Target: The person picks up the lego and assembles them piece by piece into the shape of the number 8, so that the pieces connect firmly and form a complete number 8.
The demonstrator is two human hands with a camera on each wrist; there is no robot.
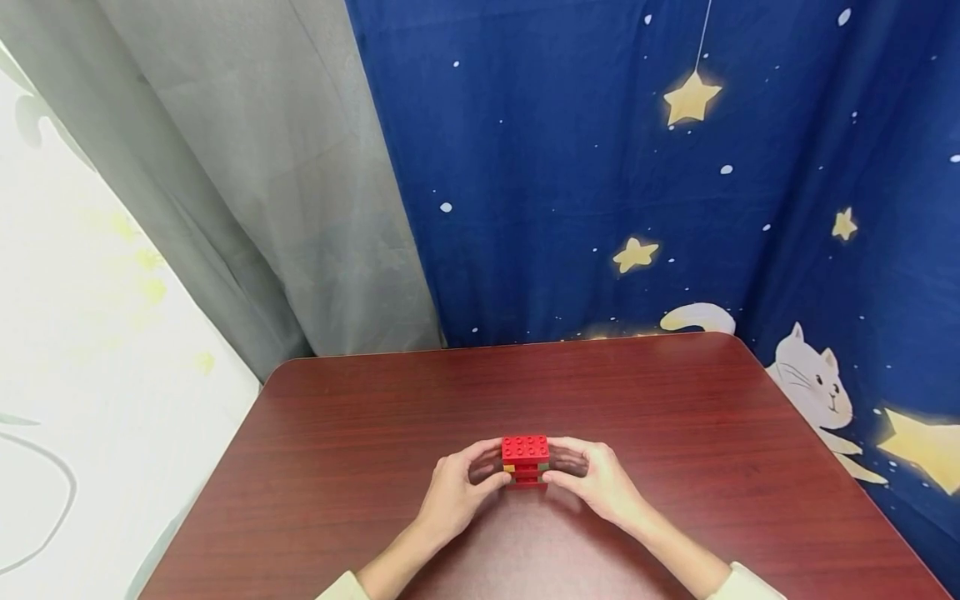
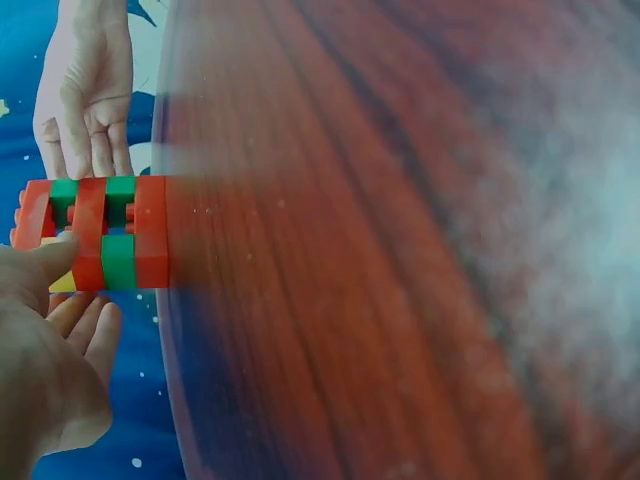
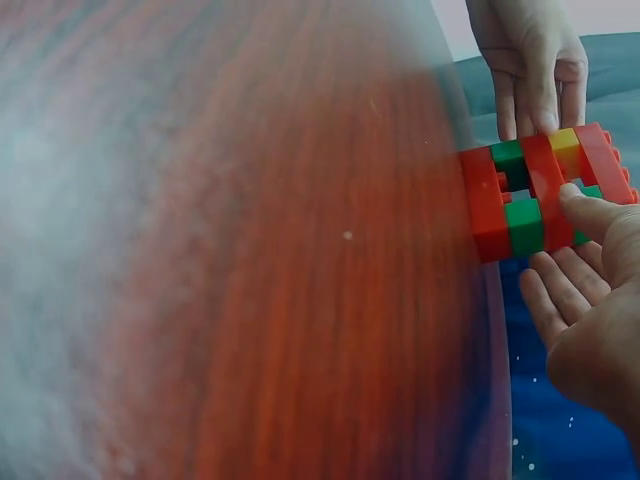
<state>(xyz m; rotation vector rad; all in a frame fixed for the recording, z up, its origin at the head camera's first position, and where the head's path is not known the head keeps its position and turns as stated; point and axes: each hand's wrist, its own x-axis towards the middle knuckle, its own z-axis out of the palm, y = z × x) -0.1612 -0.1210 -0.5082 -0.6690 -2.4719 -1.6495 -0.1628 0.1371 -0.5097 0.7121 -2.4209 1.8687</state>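
A stack of toy building bricks [image 1: 525,450] stands on the table, a studded red brick on top. Three long red layers alternate with short bricks at the two ends. In the left wrist view a green brick [image 2: 118,262] sits in the lower gap, below a yellow brick [image 3: 565,152] that shows in the right wrist view. My left hand [image 1: 456,496] holds the stack's left end, thumb on the near side and fingers behind. On the right end, my right hand [image 1: 606,485] grips the same way. The far fingertips are partly hidden behind the bricks.
The dark red-brown wooden table [image 1: 360,425] has rounded far corners. Behind it hang a grey curtain [image 1: 300,208] and a blue curtain [image 1: 540,167] with stars and a white cat. A pale surface [image 1: 97,358] lies along the left side.
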